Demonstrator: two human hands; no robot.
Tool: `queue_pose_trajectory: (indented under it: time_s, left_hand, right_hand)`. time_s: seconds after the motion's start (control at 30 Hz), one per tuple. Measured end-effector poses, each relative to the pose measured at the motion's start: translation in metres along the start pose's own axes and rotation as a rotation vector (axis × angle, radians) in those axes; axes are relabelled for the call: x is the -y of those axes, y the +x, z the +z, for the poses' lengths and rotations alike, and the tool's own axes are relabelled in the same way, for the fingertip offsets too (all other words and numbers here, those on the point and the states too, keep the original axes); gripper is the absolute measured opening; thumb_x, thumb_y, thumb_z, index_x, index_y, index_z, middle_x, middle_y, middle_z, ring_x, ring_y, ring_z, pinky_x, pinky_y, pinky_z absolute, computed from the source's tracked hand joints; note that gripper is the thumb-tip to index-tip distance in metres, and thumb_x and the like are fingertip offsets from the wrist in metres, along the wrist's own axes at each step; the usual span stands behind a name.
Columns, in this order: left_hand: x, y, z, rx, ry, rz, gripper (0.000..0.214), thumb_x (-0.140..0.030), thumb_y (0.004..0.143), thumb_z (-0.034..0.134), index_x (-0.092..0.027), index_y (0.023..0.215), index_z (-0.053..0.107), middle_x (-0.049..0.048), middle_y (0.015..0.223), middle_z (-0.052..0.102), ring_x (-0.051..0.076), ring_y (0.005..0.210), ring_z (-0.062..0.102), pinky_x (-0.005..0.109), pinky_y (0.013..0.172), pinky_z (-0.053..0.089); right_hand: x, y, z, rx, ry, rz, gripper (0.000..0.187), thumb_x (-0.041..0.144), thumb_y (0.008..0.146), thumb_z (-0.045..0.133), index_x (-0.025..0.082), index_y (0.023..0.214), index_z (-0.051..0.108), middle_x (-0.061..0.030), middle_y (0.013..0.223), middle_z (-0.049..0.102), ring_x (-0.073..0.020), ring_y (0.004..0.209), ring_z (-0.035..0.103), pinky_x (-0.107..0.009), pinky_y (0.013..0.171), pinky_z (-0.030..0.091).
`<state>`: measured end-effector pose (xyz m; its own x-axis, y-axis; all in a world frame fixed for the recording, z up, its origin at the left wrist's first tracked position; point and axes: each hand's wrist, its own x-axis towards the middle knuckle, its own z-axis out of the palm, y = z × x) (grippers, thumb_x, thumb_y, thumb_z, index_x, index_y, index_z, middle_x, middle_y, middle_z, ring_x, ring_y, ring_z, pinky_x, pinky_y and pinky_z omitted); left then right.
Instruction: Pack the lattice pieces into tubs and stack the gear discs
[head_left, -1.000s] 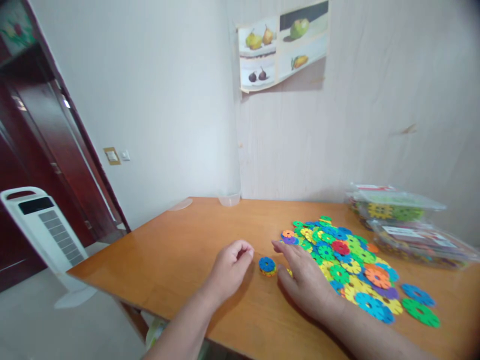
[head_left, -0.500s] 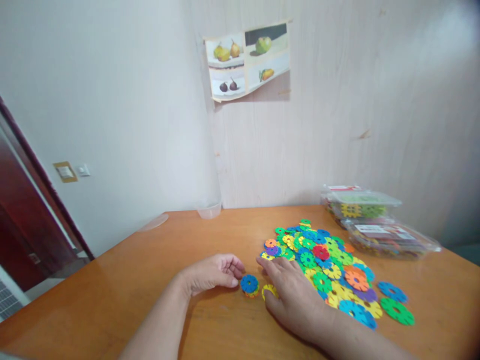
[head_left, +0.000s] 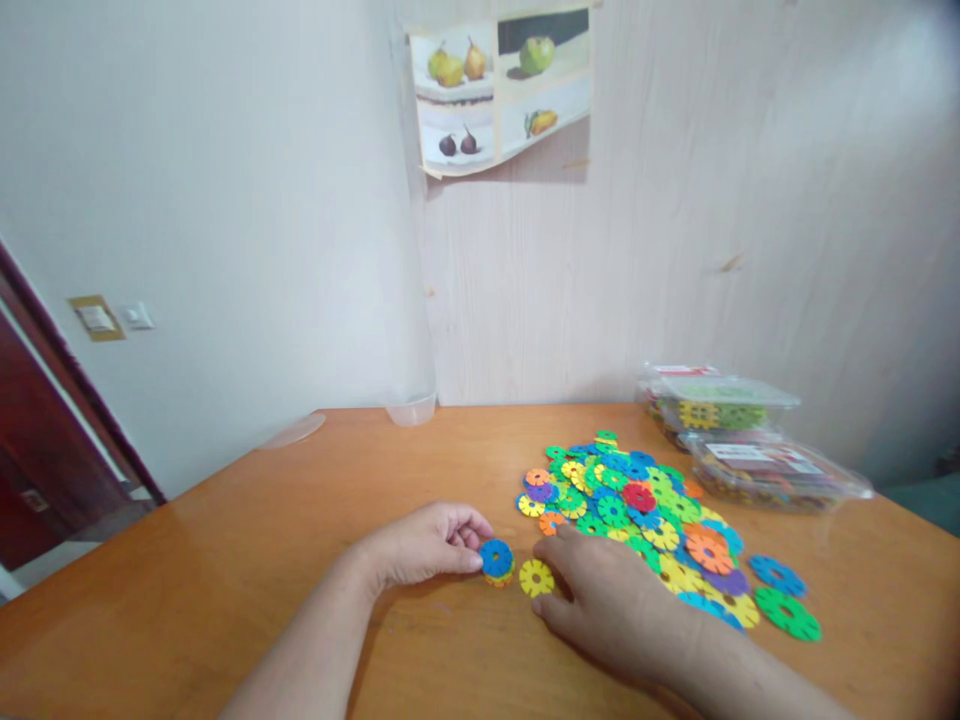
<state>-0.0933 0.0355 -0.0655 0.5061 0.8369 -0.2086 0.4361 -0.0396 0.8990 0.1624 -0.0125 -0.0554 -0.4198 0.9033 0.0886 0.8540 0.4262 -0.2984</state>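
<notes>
A small stack of notched plastic discs (head_left: 496, 558), blue on top with yellow below, lies on the table. My left hand (head_left: 435, 543) curls around the stack's left side, thumb and forefinger at its edge. Right of the stack, a single yellow notched disc (head_left: 535, 578) lies flat. Over its right side reaches my right hand (head_left: 611, 605), thumb and forefinger apart and nothing visible between them. This hand covers the near left part of a spread-out heap of multicoloured discs (head_left: 639, 497). An orange disc (head_left: 552, 523) rests just beyond the right fingertips.
Clear plastic boxes (head_left: 780, 470) holding more pieces stand behind the heap at the back right. A translucent tub (head_left: 411, 408) and a flat clear lid (head_left: 296, 430) sit along the table's back left edge. Fruit pictures (head_left: 499, 95) hang on the wall.
My left hand has come up against the blue-topped stack. The right hand has drawn back to the right, uncovering the yellow disc and the orange one. The view has tilted down.
</notes>
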Motion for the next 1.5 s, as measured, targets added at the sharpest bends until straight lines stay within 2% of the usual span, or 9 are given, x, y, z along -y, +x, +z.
queue_pose_trajectory:
  time_s: [0.23, 0.43, 0.57, 0.77, 1.07, 1.17, 1.27, 1.37, 1.5]
  left_hand:
    - [-0.007, 0.0, 0.005, -0.016, 0.001, 0.006, 0.039, -0.036, 0.071, 0.075, -0.015, 0.102, 0.067, 0.0004, 0.086, 0.065, 0.012, 0.078, 0.057, 0.023, 0.072, 0.044]
    - [-0.002, 0.003, 0.001, -0.053, -0.052, 0.003, 0.031, -0.035, 0.077, 0.067, -0.014, 0.101, 0.065, 0.0032, 0.091, 0.068, 0.012, 0.075, 0.058, 0.024, 0.07, 0.044]
    - [0.001, 0.005, -0.002, -0.114, -0.061, -0.003, 0.029, -0.031, 0.078, 0.063, -0.015, 0.102, 0.064, 0.0048, 0.091, 0.07, 0.012, 0.073, 0.06, 0.023, 0.063, 0.041]
    - [-0.001, 0.008, -0.003, -0.166, -0.105, -0.014, 0.028, -0.029, 0.076, 0.063, -0.014, 0.1, 0.064, 0.0036, 0.082, 0.069, 0.012, 0.068, 0.059, 0.022, 0.058, 0.038]
    - [0.003, 0.01, -0.002, -0.161, -0.093, 0.024, 0.03, -0.033, 0.077, 0.062, -0.016, 0.1, 0.062, 0.0043, 0.087, 0.07, 0.013, 0.071, 0.061, 0.023, 0.059, 0.038]
    - [0.002, 0.01, -0.002, -0.144, -0.068, 0.026, 0.031, -0.035, 0.077, 0.063, -0.016, 0.101, 0.062, 0.0034, 0.086, 0.069, 0.013, 0.071, 0.061, 0.024, 0.059, 0.039]
    - [-0.002, 0.008, 0.0, -0.134, -0.032, 0.015, 0.033, -0.038, 0.077, 0.064, -0.016, 0.101, 0.061, 0.0013, 0.081, 0.066, 0.013, 0.071, 0.059, 0.024, 0.061, 0.039]
    - [-0.004, 0.008, 0.001, -0.112, -0.023, 0.014, 0.034, -0.038, 0.076, 0.064, -0.016, 0.102, 0.061, 0.0, 0.078, 0.065, 0.012, 0.068, 0.056, 0.024, 0.061, 0.04]
    - [0.003, 0.012, 0.0, -0.061, -0.062, 0.051, 0.036, -0.029, 0.07, 0.067, -0.014, 0.102, 0.06, 0.001, 0.086, 0.066, 0.013, 0.074, 0.058, 0.025, 0.067, 0.042]
  right_hand:
    - [0.002, 0.005, 0.006, -0.001, 0.032, 0.052, 0.011, 0.029, 0.078, 0.06, 0.02, 0.077, 0.065, -0.0074, 0.083, 0.072, -0.0206, 0.075, 0.064, -0.027, 0.06, 0.032]
    - [-0.001, 0.004, 0.007, 0.015, 0.056, 0.09, 0.008, 0.027, 0.075, 0.06, 0.021, 0.079, 0.063, -0.0032, 0.077, 0.068, -0.0152, 0.064, 0.057, -0.025, 0.055, 0.026]
    - [-0.001, 0.004, 0.007, -0.015, 0.072, 0.071, 0.015, 0.035, 0.075, 0.062, 0.021, 0.082, 0.061, -0.0026, 0.079, 0.067, -0.0153, 0.066, 0.055, -0.025, 0.056, 0.027]
    - [-0.002, 0.011, 0.013, 0.055, 0.125, 0.142, 0.016, 0.034, 0.071, 0.063, 0.021, 0.081, 0.06, -0.0013, 0.076, 0.066, -0.0146, 0.065, 0.053, -0.025, 0.055, 0.028]
    - [-0.005, 0.014, 0.022, -0.004, 0.199, 0.118, 0.02, 0.026, 0.067, 0.064, 0.021, 0.083, 0.054, 0.0005, 0.077, 0.061, -0.013, 0.066, 0.05, -0.024, 0.056, 0.03]
    - [-0.007, 0.015, 0.023, -0.016, 0.289, 0.087, 0.021, 0.023, 0.067, 0.064, 0.021, 0.084, 0.054, 0.002, 0.076, 0.059, -0.0123, 0.066, 0.049, -0.023, 0.056, 0.031]
    - [-0.009, 0.017, 0.021, -0.017, 0.433, 0.088, 0.011, 0.019, 0.07, 0.06, 0.02, 0.08, 0.054, 0.0035, 0.069, 0.056, -0.0108, 0.062, 0.048, -0.022, 0.054, 0.032]
    - [-0.01, 0.021, 0.016, -0.021, 0.682, 0.168, 0.005, 0.021, 0.075, 0.056, 0.019, 0.079, 0.053, 0.0057, 0.059, 0.052, -0.0092, 0.053, 0.047, -0.021, 0.049, 0.032]
    - [-0.006, 0.027, 0.01, -0.036, 0.98, 0.278, 0.011, 0.03, 0.078, 0.055, 0.021, 0.084, 0.051, 0.0073, 0.053, 0.055, -0.0086, 0.041, 0.046, -0.02, 0.042, 0.032]
